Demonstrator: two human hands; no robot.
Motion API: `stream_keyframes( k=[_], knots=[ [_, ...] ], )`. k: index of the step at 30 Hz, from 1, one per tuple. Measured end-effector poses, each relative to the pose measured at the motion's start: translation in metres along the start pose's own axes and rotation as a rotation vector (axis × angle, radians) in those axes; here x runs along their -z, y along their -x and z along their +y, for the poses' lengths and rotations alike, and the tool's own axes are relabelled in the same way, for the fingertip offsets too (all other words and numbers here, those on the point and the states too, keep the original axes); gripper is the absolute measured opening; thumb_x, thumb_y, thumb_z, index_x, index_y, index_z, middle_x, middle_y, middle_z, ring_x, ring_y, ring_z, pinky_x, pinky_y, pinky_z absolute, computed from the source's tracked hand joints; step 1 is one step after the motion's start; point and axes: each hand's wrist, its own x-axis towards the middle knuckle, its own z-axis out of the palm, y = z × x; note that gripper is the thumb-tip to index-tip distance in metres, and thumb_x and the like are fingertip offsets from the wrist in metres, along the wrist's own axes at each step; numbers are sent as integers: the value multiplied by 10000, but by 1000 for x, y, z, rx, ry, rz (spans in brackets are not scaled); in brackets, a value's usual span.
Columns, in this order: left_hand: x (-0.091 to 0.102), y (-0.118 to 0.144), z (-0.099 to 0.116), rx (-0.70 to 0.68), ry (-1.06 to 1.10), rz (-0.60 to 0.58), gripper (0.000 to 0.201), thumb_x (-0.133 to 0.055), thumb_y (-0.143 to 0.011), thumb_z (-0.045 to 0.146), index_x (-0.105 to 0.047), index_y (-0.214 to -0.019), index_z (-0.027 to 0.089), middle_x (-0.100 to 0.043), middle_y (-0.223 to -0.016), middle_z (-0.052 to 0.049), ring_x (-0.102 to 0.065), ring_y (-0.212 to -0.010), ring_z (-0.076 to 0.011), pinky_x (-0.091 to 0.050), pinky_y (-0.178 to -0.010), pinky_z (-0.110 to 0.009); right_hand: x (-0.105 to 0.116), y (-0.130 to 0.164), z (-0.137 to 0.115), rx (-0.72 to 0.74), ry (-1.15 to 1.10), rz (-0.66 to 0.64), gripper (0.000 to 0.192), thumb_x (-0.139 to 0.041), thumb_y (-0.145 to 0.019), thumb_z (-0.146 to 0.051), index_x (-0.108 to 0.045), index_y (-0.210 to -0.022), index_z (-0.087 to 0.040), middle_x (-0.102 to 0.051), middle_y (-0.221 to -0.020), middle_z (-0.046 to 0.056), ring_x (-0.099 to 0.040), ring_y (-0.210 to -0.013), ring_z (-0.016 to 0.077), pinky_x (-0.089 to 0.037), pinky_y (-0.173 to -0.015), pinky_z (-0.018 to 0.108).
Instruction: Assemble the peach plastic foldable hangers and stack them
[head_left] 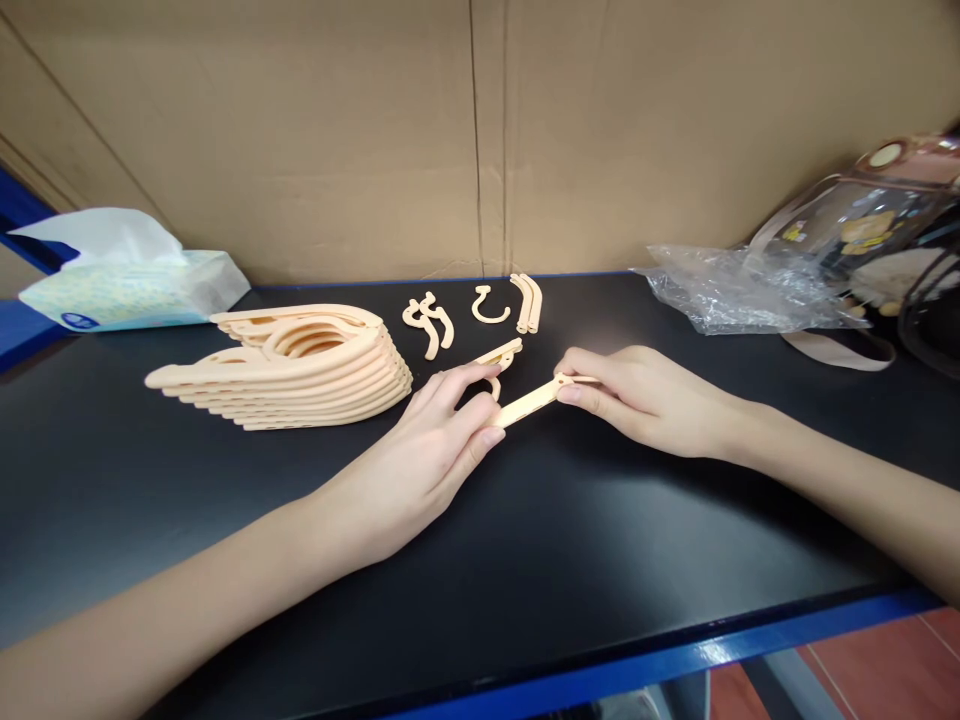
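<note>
Between my two hands is a cream plastic folding hanger (529,402), raised a little over the dark tabletop. My left hand (450,425) pinches its left part, and a curved hook shows past those fingers. Thumb and index finger of my right hand (626,395) close on the other end, where a thin piece sticks out under the fingers. A neat stack of folded cream hangers (322,385) lies left of my left hand. Behind the hands are a loose hook (491,308), two curved arms (529,303) and a few small hook pieces (431,323).
A tissue box (135,290) stands at the back left. Crumpled clear plastic (742,290) and a transparent bag with a strap (862,230) lie at the back right. Brown cardboard (337,140) rises behind the black table (585,570), which has a blue front edge.
</note>
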Motion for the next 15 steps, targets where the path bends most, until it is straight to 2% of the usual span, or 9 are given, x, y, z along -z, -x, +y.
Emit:
stream_keyframes(
  k=[8, 15],
  knots=[
    [4, -2, 2, 19, 47, -28, 218, -295, -1022, 305, -486, -1106, 242, -345, -1426, -6, -296, -1347, -123, -252, -1144, -281, -1, 2, -2, 103, 412, 102, 420, -189, -1010, -457, -482, -851, -202, -504, -579, -26, -415, -440, 128, -186, -454, 256],
    [6, -2, 4, 37, 63, -39, 232, -288, -1018, 316, -503, -1040, 229, -327, -1457, -23, -309, -1346, -169, -282, -1136, -336, 1, 2, -5, 190, 563, 171, 417, -198, -1019, -403, -503, -839, -184, -564, -597, 5, -499, -487, 135, -211, -459, 260]
  ],
)
